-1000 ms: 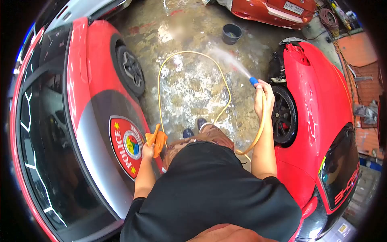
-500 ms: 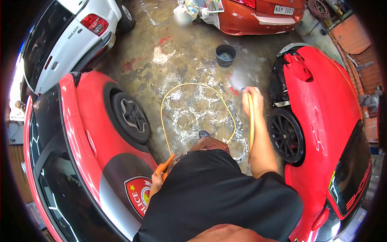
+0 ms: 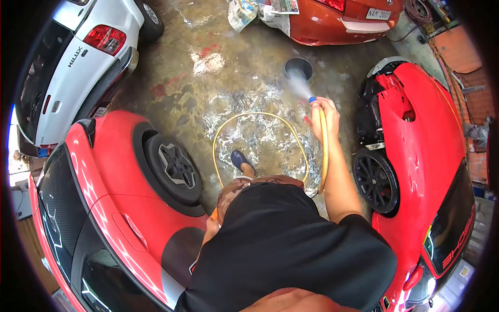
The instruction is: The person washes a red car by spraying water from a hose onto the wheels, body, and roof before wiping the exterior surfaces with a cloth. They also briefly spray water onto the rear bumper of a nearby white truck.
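My right hand is closed around a yellow hose, near its blue nozzle. Water sprays from the nozzle up and to the left, towards the dark bucket on the floor; the mist hides part of its rim. The rest of the hose curves in a wide loop over the wet concrete in front of me. Low by my thigh, my left hand is closed on an orange cloth, mostly hidden by the hand and my shorts.
A red car with a black-and-silver wheel stands close on my left, and another red car with its end parts exposed on my right. Ahead are a white pickup and an orange-red car partly covered with paper. Patchy wet floor lies between.
My left foot has stepped forward into view. The spray now points at the bucket instead of the floor below it. My left hand has drawn back, showing less of the orange cloth.
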{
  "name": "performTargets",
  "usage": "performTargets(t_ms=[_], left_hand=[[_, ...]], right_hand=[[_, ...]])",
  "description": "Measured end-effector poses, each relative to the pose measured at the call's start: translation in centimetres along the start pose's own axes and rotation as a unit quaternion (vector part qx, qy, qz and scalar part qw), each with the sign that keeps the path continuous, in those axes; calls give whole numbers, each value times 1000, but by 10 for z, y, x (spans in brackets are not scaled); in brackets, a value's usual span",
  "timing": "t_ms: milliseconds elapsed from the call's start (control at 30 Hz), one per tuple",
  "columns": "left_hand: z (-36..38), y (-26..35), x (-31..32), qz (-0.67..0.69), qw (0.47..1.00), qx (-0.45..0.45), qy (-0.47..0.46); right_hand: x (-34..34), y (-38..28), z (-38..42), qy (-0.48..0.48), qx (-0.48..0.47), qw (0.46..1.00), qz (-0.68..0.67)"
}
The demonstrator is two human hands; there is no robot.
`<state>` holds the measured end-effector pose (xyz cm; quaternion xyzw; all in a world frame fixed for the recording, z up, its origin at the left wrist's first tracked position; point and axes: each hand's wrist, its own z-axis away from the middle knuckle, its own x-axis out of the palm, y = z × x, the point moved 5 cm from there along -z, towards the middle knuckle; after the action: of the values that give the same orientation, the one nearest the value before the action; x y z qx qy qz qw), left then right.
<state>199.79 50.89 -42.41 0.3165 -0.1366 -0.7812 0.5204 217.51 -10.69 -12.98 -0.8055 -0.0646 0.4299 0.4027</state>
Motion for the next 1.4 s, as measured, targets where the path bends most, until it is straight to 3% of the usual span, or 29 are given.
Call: performTargets(t_ms=[133,233,300,467,567,767,900,967,1033,1200,1400], left_hand=[[-69,83,-33,60,997,-23,-32],[-149,125,-61,125,990,31,-57],[-164,179,-82,34,999,-5,-31],[-230,271,-109,84,996,4,-39],[-275,300,-117,-49,991,118,25],[-285,345,-91,26,996,89,5],[-289,345,-77,-90,984,144,-56],[-303,324,-74,-13,998,21,-56],[-336,296,-80,-66,997,34,-28],[-350,362,-94,-45,996,35,-71],[-397,442,-151,-4,993,56,-102]], right_hand=[[32,-10,-24,-5,27,999,21],[59,-17,-39,8,33,999,15],[73,-21,-46,7,36,999,12],[114,-24,-77,11,53,998,-11],[143,-14,-105,27,57,998,-4],[200,12,-187,63,42,997,16],[239,29,-237,42,52,997,41],[259,39,-255,40,51,997,44],[279,46,-266,35,53,997,47],[322,44,-270,24,84,994,65],[362,33,-254,52,111,988,92]])
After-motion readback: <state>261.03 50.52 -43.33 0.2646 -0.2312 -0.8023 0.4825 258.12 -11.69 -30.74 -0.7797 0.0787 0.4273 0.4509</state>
